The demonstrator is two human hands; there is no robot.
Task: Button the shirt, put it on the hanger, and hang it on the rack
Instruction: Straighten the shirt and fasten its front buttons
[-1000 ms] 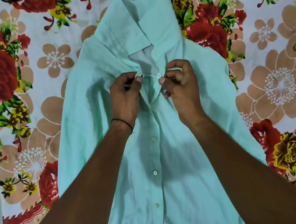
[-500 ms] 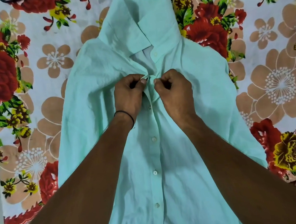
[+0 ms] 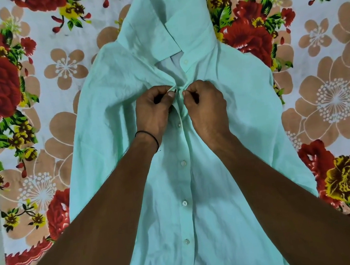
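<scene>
A mint-green shirt (image 3: 227, 147) is laid flat, front up, on a floral bedsheet (image 3: 332, 100). Its placket (image 3: 181, 144) is pinched just below the collar (image 3: 177, 20) in the closed grip of the left hand (image 3: 153, 113) and the right hand (image 3: 206, 106). Whether that spot is fastened cannot be told.

The shirt (image 3: 233, 191) is thin, soft cloth, matt and a bit wrinkly. The buttons (image 3: 183, 163) down its front look like smooth, shiny plastic. Under the shirt lies a flowery sheet (image 3: 331, 89) of flat, matt cloth.
</scene>
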